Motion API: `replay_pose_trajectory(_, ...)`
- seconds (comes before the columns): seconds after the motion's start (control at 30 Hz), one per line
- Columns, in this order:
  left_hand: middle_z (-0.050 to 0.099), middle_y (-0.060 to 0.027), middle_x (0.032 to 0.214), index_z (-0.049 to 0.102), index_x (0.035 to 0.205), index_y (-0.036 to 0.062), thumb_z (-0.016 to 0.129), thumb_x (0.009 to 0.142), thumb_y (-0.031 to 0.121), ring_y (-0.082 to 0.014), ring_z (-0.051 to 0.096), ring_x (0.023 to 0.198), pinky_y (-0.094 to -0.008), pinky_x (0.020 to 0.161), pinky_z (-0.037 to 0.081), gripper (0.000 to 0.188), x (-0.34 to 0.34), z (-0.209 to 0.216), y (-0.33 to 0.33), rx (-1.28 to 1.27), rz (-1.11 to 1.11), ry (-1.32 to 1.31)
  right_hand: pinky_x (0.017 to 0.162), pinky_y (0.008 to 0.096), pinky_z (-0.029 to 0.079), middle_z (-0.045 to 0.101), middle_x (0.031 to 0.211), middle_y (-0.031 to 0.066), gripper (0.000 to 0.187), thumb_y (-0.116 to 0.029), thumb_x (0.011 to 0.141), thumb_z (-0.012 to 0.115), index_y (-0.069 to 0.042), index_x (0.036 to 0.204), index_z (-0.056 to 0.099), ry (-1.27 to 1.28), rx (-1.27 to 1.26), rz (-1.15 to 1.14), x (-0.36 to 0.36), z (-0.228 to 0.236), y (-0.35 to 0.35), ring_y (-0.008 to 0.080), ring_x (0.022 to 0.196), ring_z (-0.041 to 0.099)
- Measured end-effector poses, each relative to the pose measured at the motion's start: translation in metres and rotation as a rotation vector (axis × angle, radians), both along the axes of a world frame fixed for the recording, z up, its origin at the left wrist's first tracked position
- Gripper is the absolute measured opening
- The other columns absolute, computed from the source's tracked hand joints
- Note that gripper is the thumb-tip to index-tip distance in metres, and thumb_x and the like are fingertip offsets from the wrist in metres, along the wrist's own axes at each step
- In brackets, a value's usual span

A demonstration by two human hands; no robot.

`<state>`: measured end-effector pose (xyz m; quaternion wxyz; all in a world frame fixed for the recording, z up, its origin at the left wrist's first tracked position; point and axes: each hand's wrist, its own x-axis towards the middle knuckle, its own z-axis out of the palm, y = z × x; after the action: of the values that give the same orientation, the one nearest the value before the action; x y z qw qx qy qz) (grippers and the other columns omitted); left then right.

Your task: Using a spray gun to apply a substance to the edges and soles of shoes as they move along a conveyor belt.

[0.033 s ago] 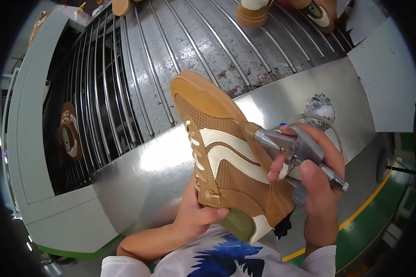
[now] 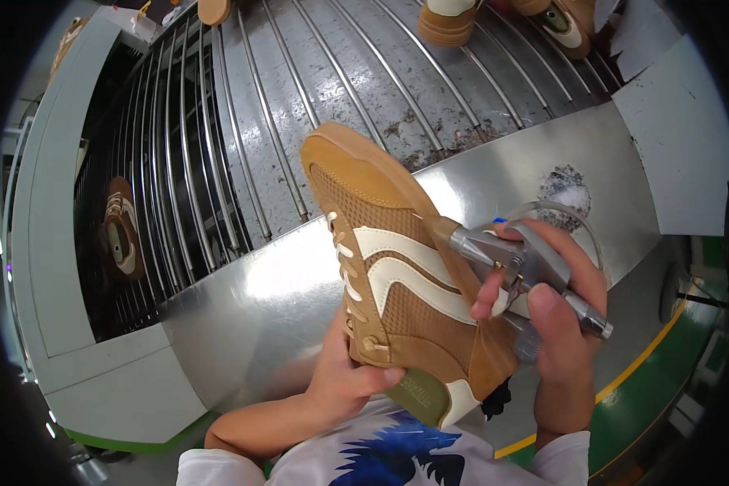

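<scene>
Beyond both hands runs a metal-rod conveyor [image 2: 316, 89] behind a steel ledge [image 2: 243, 308]. Left hand [image 2: 348, 381] grips a tan sneaker [image 2: 397, 267]; right hand [image 2: 555, 316] clasps a metal air gun [image 2: 514, 263] whose nozzle tip is hidden against the shoe.

A conveyor of parallel metal rods [image 2: 316, 89] is seen across the upper field, its bed stained dark in patches. A polished steel apron [image 2: 243, 300] is set along its near edge, and strong overhead light is reflected from it. Pale grey-green housing panels [image 2: 49, 243] are fitted at the left. A green floor [image 2: 664, 381] with a yellow line [image 2: 640, 356] is visible lower right.
</scene>
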<state>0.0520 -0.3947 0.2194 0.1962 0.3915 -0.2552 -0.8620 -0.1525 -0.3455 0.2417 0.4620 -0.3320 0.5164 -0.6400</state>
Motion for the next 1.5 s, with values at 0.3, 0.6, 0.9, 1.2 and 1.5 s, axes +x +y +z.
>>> replay_pose_trajectory(0.3, 0.039, -0.0117, 0.135, 0.016, 0.141, 0.0042, 0.069, 0.067, 0.004, -0.0252, 0.042, 0.125, -0.0389, 0.103, 0.036, 0.091, 0.005, -0.002, -0.003, -0.036, -0.039, 0.026, 0.064, 0.0289, 0.048, 0.062, 0.073, 0.0133, 0.053, -0.033, 0.080, 0.056, 0.009, 0.112, 0.052, 0.311, 0.155, -0.063, 0.014, 0.019, -0.008, 0.0173, 0.064, 0.060)
replay_pose_trajectory(0.6, 0.041, -0.0115, 0.133, 0.018, 0.140, 0.0038, 0.068, 0.065, 0.004, -0.0250, 0.043, 0.123, -0.0385, 0.102, 0.037, 0.091, 0.004, -0.004, 0.001, -0.018, -0.017, 0.012, 0.058, 0.0266, 0.049, 0.064, 0.079, 0.0142, 0.049, -0.030, 0.077, 0.058, 0.010, 0.107, 0.056, 0.293, 0.235, -0.077, 0.008, 0.032, 0.002, 0.0163, 0.061, 0.060)
replay_pose_trajectory(0.9, 0.042, -0.0107, 0.131, 0.021, 0.139, 0.0038, 0.069, 0.065, 0.007, -0.0238, 0.045, 0.121, -0.0376, 0.101, 0.038, 0.088, 0.003, -0.001, 0.003, -0.013, 0.031, -0.031, 0.060, 0.0251, 0.048, 0.066, 0.080, 0.0161, 0.035, -0.011, 0.075, 0.062, 0.007, 0.106, 0.059, 0.330, 0.230, 0.041, -0.011, 0.044, 0.042, 0.0175, 0.065, 0.064)
replay_pose_trajectory(1.2, 0.045, -0.0099, 0.128, 0.024, 0.137, 0.0032, 0.068, 0.069, 0.004, -0.0224, 0.048, 0.118, -0.0370, 0.099, 0.039, 0.081, 0.007, 0.002, 0.006, -0.050, 0.057, -0.035, 0.050, 0.0265, 0.049, 0.061, 0.072, 0.0158, 0.055, -0.041, 0.074, 0.063, 0.010, 0.096, 0.060, 0.316, 0.319, -0.204, 0.015, 0.044, 0.062, 0.0188, 0.053, 0.061)
replay_pose_trajectory(1.5, 0.051, -0.0091, 0.124, 0.036, 0.131, 0.0022, 0.072, 0.074, 0.007, -0.0196, 0.049, 0.114, -0.0344, 0.099, 0.038, 0.068, 0.015, 0.008, 0.020, 0.062, 0.153, -0.080, 0.063, 0.0288, 0.051, 0.061, 0.086, 0.0136, 0.051, -0.026, 0.088, 0.052, 0.009, 0.124, 0.043, 0.305, 0.035, -0.463, -0.049, -0.041, 0.065, 0.0173, 0.065, 0.060)
